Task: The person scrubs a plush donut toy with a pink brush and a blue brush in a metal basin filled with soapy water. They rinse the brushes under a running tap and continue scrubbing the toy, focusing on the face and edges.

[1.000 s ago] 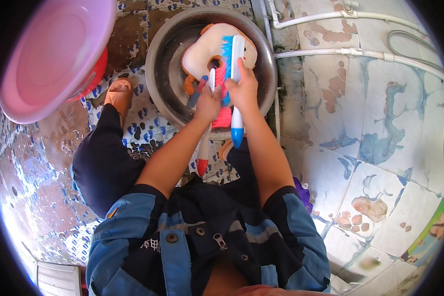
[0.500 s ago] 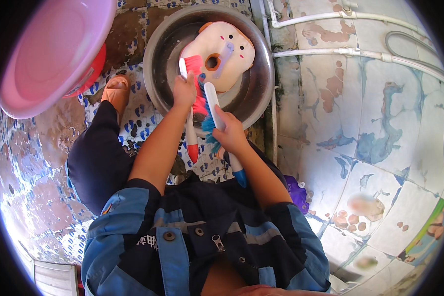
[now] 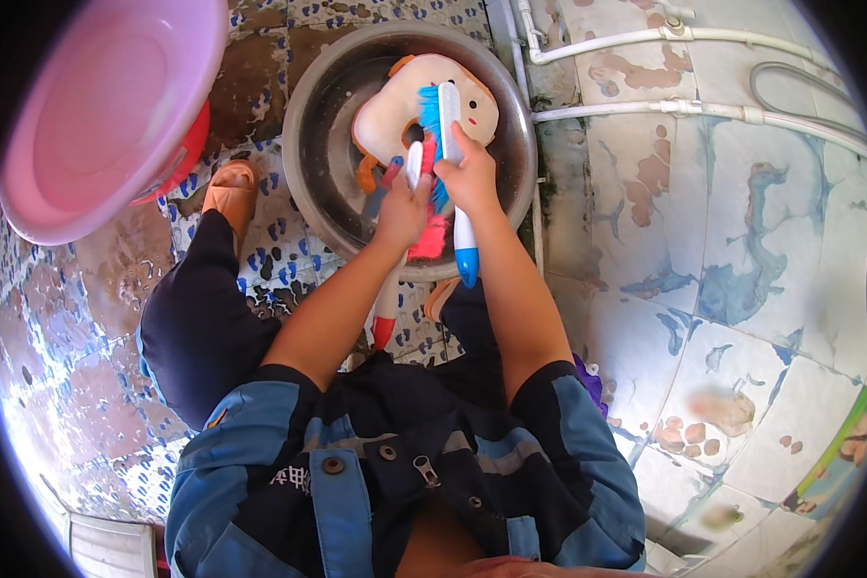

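My left hand [image 3: 404, 214] is closed round a white brush with red bristles [image 3: 429, 238] and a red handle tip. In my right hand [image 3: 473, 176] is a white scrub brush with blue bristles [image 3: 429, 104] and a blue handle end. The two brushes are side by side, bristles against or near each other; whether they touch is hard to tell. Both are over a metal basin [image 3: 303, 173]. Inside the basin lies a cream plush toy [image 3: 383, 120] with a small face, a hole in its middle and orange edges. The blue brush covers part of the face.
At the left a large pink basin [image 3: 106, 106] tilts above a red tub [image 3: 191, 144]. White pipes [image 3: 636, 111] run along the stained tiled wall on the right. A purple bag-like thing [image 3: 589, 385] is beside my right leg. The patterned floor [image 3: 96, 405] looks wet.
My right hand has moved up and forward, bringing the blue brush over the plush toy. My left hand has shifted right and slightly nearer me with the red brush.
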Motion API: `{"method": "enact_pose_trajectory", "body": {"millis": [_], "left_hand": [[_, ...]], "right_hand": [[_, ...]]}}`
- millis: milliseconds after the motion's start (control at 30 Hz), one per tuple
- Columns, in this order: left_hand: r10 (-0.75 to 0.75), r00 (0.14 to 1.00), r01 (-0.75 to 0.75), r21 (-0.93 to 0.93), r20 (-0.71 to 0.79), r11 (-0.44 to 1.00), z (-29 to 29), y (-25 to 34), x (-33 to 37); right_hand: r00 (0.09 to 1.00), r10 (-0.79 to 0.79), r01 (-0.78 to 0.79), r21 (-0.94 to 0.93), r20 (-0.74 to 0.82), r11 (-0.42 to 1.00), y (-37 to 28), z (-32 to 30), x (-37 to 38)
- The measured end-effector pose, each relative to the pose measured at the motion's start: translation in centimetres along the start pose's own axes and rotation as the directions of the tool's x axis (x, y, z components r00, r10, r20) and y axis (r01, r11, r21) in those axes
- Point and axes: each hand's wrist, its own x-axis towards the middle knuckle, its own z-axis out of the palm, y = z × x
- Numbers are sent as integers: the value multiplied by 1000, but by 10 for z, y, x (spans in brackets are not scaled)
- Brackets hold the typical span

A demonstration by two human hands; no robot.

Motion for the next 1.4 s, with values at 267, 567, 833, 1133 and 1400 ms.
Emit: {"method": "enact_pose_trajectory", "body": {"millis": [267, 567, 833, 1133, 1400], "left_hand": [[-119, 971, 118, -20, -207, 993, -30, -15, 22], [-106, 983, 117, 62, -151, 991, -24, -55, 33], [36, 996, -25, -142, 78, 990, -7, -5, -2], [-107, 977, 87, -117, -183, 989, -37, -22, 26], [-311, 946, 325, -305, 95, 895, -41, -1, 21]], "right_hand": [[946, -1, -49, 147, 324, 988, -13, 12, -76], [971, -163, 158, 44, 177, 987, -25, 14, -105], [994, -37, 35, -16, -101, 999, 2, 13, 1], [958, -18, -20, 127, 286, 992, -7, 25, -77], [983, -93, 80, 85, 160, 993, -16, 2, -108]]}}
